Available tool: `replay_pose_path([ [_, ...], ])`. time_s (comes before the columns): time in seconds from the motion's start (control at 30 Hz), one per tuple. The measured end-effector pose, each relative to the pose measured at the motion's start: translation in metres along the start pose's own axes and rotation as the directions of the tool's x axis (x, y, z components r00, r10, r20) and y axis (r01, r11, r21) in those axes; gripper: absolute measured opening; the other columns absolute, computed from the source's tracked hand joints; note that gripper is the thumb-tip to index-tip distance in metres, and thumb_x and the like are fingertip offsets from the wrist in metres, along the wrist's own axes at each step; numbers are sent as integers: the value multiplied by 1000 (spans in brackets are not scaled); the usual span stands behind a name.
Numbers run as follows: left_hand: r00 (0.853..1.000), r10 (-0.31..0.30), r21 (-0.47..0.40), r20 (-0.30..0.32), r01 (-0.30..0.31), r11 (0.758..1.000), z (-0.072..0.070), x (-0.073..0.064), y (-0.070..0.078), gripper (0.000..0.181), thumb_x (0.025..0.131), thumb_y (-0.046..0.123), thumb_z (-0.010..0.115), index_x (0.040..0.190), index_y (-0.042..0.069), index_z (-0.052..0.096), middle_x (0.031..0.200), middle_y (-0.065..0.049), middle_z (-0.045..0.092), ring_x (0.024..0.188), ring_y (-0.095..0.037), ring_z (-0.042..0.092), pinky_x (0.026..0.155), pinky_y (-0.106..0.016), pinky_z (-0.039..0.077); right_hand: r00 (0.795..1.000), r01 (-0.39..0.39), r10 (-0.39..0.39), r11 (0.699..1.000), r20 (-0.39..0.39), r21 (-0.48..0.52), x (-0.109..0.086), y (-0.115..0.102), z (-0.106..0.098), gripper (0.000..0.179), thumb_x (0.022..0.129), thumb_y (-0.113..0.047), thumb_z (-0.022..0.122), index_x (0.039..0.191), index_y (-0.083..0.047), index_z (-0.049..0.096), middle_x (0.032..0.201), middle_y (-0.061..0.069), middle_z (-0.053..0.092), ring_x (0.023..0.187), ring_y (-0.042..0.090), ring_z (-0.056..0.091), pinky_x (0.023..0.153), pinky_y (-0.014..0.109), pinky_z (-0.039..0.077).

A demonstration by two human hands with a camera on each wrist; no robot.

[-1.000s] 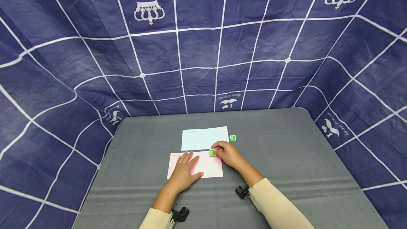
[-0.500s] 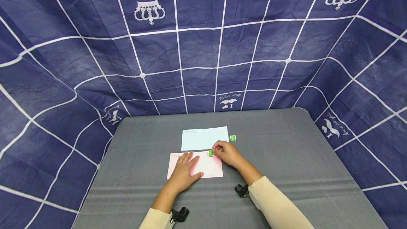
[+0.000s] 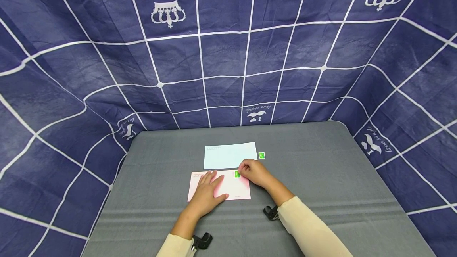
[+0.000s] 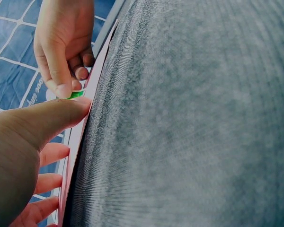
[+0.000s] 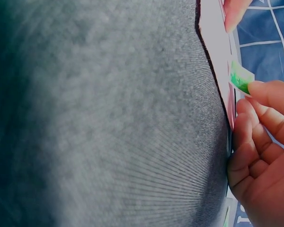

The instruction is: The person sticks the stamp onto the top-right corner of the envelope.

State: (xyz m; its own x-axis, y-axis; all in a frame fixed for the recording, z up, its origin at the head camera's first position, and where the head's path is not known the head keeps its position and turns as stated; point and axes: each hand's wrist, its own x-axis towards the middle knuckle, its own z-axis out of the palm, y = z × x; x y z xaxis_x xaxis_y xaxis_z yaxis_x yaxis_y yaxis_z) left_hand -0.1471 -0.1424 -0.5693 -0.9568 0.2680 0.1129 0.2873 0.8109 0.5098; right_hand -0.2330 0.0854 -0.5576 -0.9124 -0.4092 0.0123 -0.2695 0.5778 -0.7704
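Note:
A green stamp with a white border is pinched by its edge between the thumb and fingertips of my right hand. It is over the upper right part of a pink envelope; in the right wrist view the stamp tilts up from the paper. My left hand rests on the left part of that envelope with fingers spread. Just behind lies a pale blue envelope, with a second green stamp beside its right edge.
Everything lies on a grey cloth-covered table. A dark blue curtain with white grid lines surrounds the table at the back and both sides. A black wrist strap is worn near the left sleeve.
My right hand has shifted the stamp slightly left, then down toward the front, over the pink envelope. The stamp has turned a little. My left hand has stayed in place.

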Motion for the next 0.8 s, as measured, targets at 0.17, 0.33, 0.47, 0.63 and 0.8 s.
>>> replay_pose_path([
  [0.17, 1000, 4, 2, -2, -4, 1000, 1, 0, -1, 66, 84, 40, 78, 139, 8, 61, 152, -23, 49, 146, -44, 39, 121, -62, 26, 1000, 1, -1, 1000, 5, -4, 1, 1, 1, 12, 90, -7, 70, 79, -13, 69, 71, -6, 58, 65, 5, 51, 60, 18, 42],
  [0.33, 1000, 2, 2, -2, -2, 1000, 1, 0, -1, 66, 84, 40, 78, 139, 8, 61, 151, -23, 49, 146, -44, 39, 122, -61, 26, 1000, -4, 4, 1000, 13, -13, 4, 2, 1, 12, 90, -9, 72, 79, -13, 68, 69, -7, 56, 62, 4, 49, 59, 18, 41],
  [0.47, 1000, 7, 1, -5, -7, 1000, 0, 0, -1, 66, 84, 39, 78, 139, 7, 61, 151, -23, 49, 146, -45, 39, 121, -61, 27, 1000, -4, 4, 999, 7, -36, 6, 2, 2, 13, 90, -11, 72, 78, -15, 68, 66, -8, 54, 60, 4, 47, 57, 18, 38],
  [0.63, 1000, 7, 2, -3, -7, 1000, 0, 0, -1, 66, 84, 40, 78, 139, 8, 61, 151, -23, 49, 146, -44, 39, 121, -61, 27, 1000, -9, 9, 999, 14, -40, 8, 1, 2, 14, 90, -11, 73, 78, -14, 67, 65, -8, 52, 59, 4, 46, 56, 18, 36],
  [0.8, 1000, 0, 4, 6, 0, 1000, 0, 0, -1, 67, 84, 41, 78, 140, 8, 60, 152, -23, 48, 146, -44, 38, 121, -62, 27, 1000, -12, 13, 999, 16, -45, 8, 1, 2, 14, 90, -11, 73, 78, -14, 67, 65, -9, 52, 59, 4, 46, 56, 18, 37],
])
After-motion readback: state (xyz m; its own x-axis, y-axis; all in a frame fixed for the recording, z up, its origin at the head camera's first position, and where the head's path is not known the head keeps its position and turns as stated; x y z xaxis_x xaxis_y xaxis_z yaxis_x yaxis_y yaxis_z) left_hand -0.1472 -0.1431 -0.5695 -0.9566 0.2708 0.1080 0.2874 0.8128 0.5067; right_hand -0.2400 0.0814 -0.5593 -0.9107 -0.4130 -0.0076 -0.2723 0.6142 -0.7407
